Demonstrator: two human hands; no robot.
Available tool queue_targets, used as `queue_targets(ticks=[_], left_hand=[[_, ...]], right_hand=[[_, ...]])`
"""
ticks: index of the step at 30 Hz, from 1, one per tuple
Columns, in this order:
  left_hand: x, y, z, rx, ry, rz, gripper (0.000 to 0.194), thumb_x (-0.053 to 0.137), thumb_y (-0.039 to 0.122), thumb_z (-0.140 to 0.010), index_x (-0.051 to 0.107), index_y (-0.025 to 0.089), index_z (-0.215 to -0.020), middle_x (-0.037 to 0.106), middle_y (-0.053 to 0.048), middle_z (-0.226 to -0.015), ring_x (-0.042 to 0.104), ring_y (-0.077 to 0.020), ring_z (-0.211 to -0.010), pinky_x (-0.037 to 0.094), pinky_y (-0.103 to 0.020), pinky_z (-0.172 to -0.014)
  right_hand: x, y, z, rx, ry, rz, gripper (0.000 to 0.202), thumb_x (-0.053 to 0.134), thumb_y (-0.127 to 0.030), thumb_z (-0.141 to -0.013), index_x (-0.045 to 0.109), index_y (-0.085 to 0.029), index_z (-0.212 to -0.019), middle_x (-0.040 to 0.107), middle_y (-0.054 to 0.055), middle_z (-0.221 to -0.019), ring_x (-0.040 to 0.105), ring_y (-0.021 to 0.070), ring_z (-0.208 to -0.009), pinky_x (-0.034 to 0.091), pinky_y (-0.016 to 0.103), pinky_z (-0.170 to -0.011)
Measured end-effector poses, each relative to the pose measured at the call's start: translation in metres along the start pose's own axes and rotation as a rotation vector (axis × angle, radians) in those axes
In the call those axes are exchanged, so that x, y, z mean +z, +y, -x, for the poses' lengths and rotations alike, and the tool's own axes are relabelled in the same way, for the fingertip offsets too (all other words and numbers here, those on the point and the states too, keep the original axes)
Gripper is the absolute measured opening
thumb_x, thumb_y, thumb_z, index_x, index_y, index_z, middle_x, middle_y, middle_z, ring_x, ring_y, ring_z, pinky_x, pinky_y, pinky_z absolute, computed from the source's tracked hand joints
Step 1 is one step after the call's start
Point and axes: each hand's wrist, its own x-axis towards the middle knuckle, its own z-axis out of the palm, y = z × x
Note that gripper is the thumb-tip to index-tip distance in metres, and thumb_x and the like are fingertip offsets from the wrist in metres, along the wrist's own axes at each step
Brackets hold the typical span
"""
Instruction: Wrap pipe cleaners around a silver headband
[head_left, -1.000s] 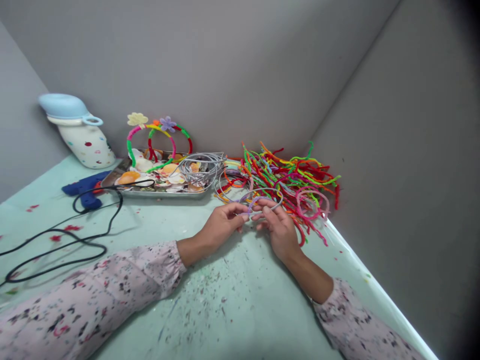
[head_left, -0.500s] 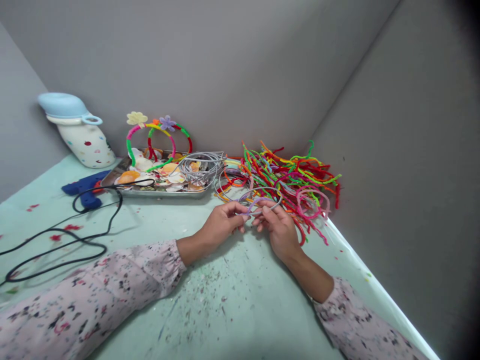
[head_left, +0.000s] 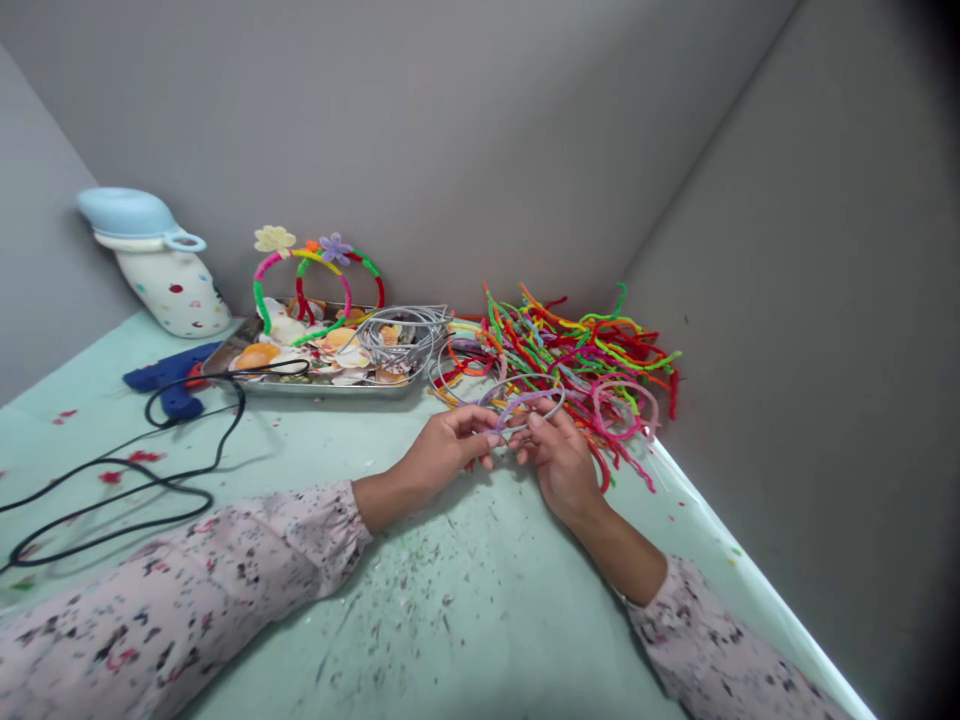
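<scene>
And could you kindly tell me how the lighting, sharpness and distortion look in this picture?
In the head view, shadows are soft, as beside the black cable; the table's right edge shines bright, while the upper right corner darkens to black; the bottle leans, perhaps from lens stretch; the purple strip between left hand and right hand looks slightly soft.

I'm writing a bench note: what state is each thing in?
Bottle, lid on
Glue gun, lying down, not held
Cord, loosely looped
Tray, holding shells
Flower hoops, upright
Loose wire, coiled
Pipe cleaner heap, tangled
Wire ring, held in left fingers and right fingers
Purple pipe cleaner, bent, at the fingers
</scene>
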Motion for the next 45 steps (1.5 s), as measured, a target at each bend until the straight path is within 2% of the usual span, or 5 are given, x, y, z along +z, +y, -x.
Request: queue_targets(ticks=[6, 14, 25, 36, 45], left_hand=[[0.0006, 0.0018, -0.0001, -0.025, 0.038, 0.008, 0.020, 0.071, 0.026, -0.074, 0.062, 0.015, -0.087, 0.061, 0.001, -0.066, 0.055, -0.0084, -0.055, 0.036, -0.021, -0.051], [0.0008, 0.0027, 0.0008, -0.028, 0.056, 0.011, 0.018, 0.071, 0.026, -0.072, 0.062, 0.015, -0.084, 0.061, 0.001, -0.066, 0.056, -0.0085, -0.054, 0.036, -0.020, -0.049], [0.0022, 0.0053, 0.0017, -0.015, 0.077, 0.005, 0.020, 0.071, 0.026, -0.073, 0.065, 0.016, -0.089, 0.063, 0.001, -0.072, 0.054, -0.0065, -0.049, 0.035, -0.021, -0.046], [0.0015, 0.0056, 0.0021, -0.007, 0.074, -0.039, 0.012, 0.068, 0.022, -0.074, 0.065, 0.014, -0.083, 0.062, 0.001, -0.064, 0.054, -0.0075, -0.047, 0.035, -0.021, -0.045], [0.0032, 0.0045, 0.0044, 0.070, 0.085, -0.124, 0.016, 0.064, 0.024, -0.079, 0.068, 0.015, -0.092, 0.063, 0.000, -0.071, 0.053, -0.0064, -0.046, 0.036, -0.019, -0.042]], right_hand=[[-0.0006, 0.0007, 0.0000, 0.005, -0.012, 0.002, 0.028, 0.065, -0.039, -0.081, 0.062, -0.022, -0.103, 0.066, 0.001, -0.085, 0.061, 0.0126, -0.064, 0.045, 0.022, -0.049], [0.0004, -0.0003, -0.0006, 0.055, -0.007, -0.041, 0.028, 0.067, -0.038, -0.078, 0.063, -0.021, -0.099, 0.067, 0.000, -0.082, 0.059, 0.0123, -0.058, 0.043, 0.022, -0.046], [-0.0017, 0.0004, -0.0026, 0.080, -0.027, -0.034, 0.026, 0.067, -0.044, -0.080, 0.063, -0.018, -0.080, 0.062, -0.001, -0.059, 0.054, 0.0102, -0.050, 0.041, 0.020, -0.045], [-0.0026, 0.0019, -0.0033, 0.078, -0.041, -0.046, 0.025, 0.068, -0.042, -0.079, 0.062, -0.018, -0.076, 0.061, -0.002, -0.055, 0.054, 0.0096, -0.048, 0.040, 0.019, -0.044], [-0.0020, 0.0020, -0.0044, 0.105, -0.029, -0.122, 0.021, 0.070, -0.038, -0.079, 0.063, -0.018, -0.077, 0.061, -0.003, -0.058, 0.054, 0.0075, -0.048, 0.040, 0.016, -0.043]])
